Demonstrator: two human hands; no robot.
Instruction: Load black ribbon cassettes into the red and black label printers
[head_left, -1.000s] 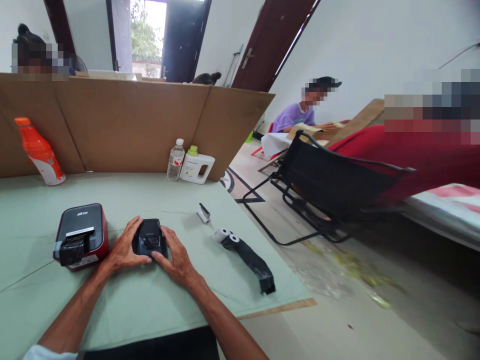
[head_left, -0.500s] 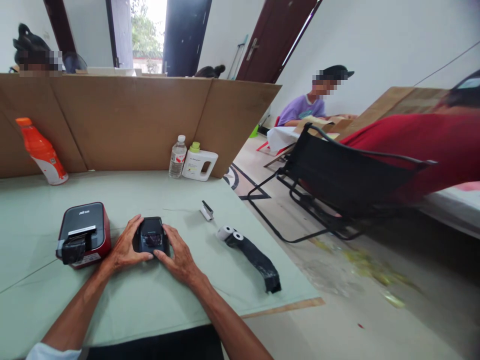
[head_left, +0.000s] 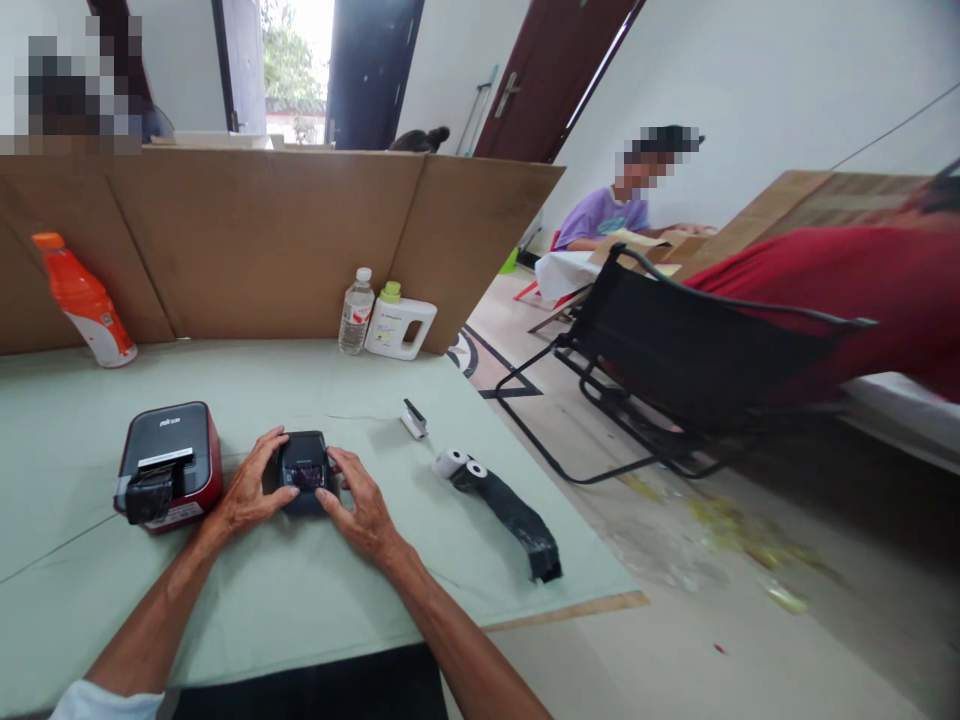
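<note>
A small black box-shaped device (head_left: 304, 449) with a dark glossy patch on its near side sits on the green-covered table. Against its left side is my left hand (head_left: 253, 490), fingers bent around the edge and thumb on the near face. From the right, my right hand (head_left: 365, 508) grips the same device, its thumb also pressing the near face. To the left stands a red and black label printer (head_left: 169, 465) with black tape-like material at its front. Two small white rolls (head_left: 451, 462) lie to the right, attached to or touching a long black strip (head_left: 517, 520).
A white and black clip-like piece (head_left: 413, 419) lies beyond my right hand. An orange bottle (head_left: 86, 300), a water bottle (head_left: 356, 312) and a white jug (head_left: 401, 325) stand before a cardboard screen (head_left: 277, 240). A black folding chair (head_left: 690, 350) and co-workers are beyond.
Both thumbs have moved from the device's bottom edge up onto its near face and farther apart. More of the device's lower part shows. The person in red has shifted slightly.
</note>
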